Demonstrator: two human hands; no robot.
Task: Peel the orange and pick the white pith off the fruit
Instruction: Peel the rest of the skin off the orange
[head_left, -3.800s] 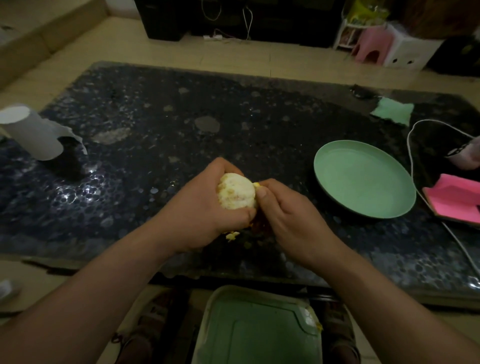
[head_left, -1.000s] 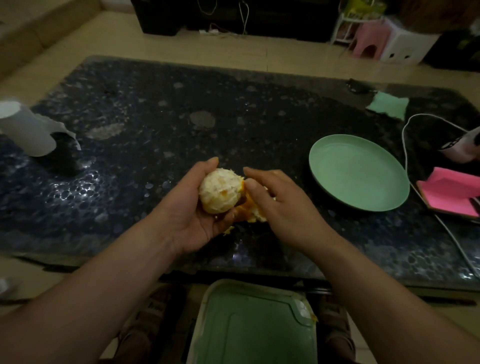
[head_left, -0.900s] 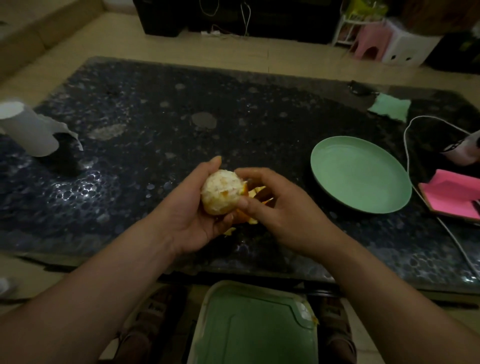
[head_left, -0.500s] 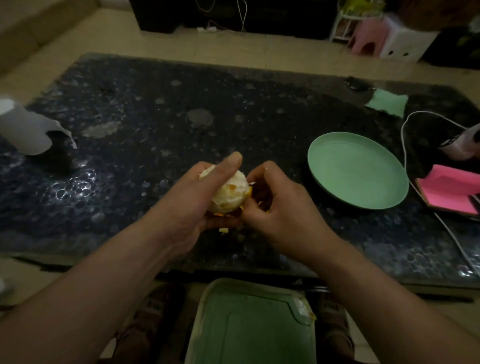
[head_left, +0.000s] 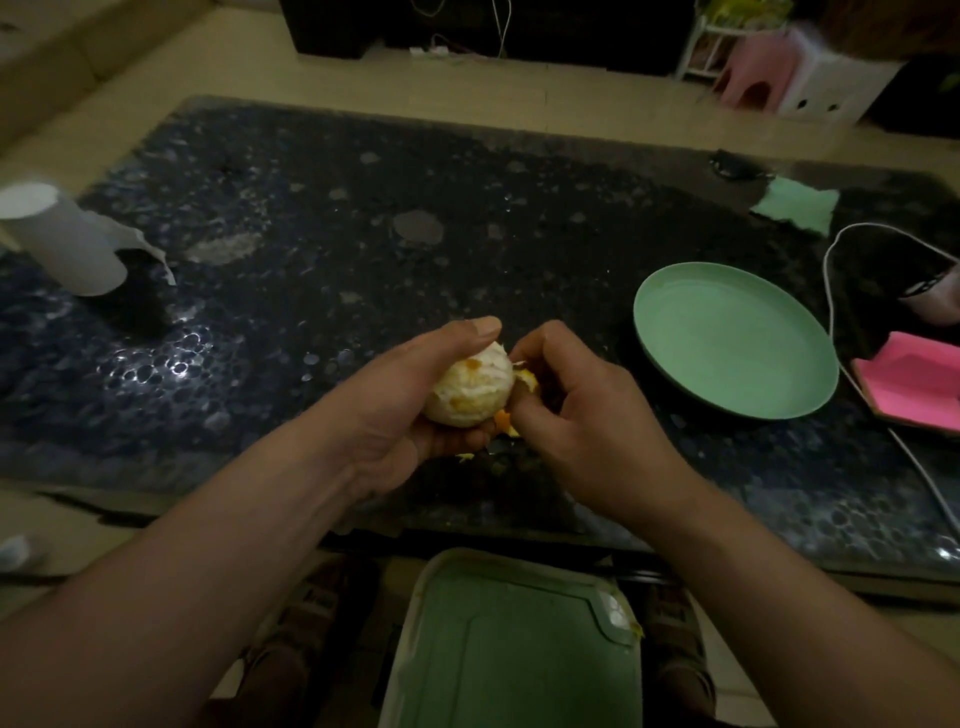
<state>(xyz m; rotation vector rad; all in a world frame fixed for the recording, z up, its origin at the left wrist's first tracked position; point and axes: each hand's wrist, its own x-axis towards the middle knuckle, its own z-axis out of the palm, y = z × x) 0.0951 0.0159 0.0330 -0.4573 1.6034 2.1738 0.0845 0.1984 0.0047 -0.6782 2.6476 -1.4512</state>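
Observation:
The orange (head_left: 470, 387) is mostly bare of peel, pale with white pith and a few orange spots. My left hand (head_left: 400, 410) cups it from the left and below, thumb lying over its top. My right hand (head_left: 576, 415) sits against the fruit's right side, fingers curled, pinching a strip of orange peel (head_left: 524, 382) that still hangs at that side. Small peel bits (head_left: 465, 457) lie on the table under my hands. The fruit's far and right sides are hidden by my fingers.
An empty green plate (head_left: 732, 340) lies to the right on the dark table (head_left: 363, 249). A green bin (head_left: 514, 644) stands below the table's near edge. A paper roll (head_left: 62, 241) lies far left. A pink object (head_left: 919, 387), white cable (head_left: 831, 291) and green cloth (head_left: 795, 205) are at right.
My left hand has turned the orange between frames, its thumb moving onto the top. My right hand closed in from a loose hold on the peel flap to a tight pinch at the fruit's right side.

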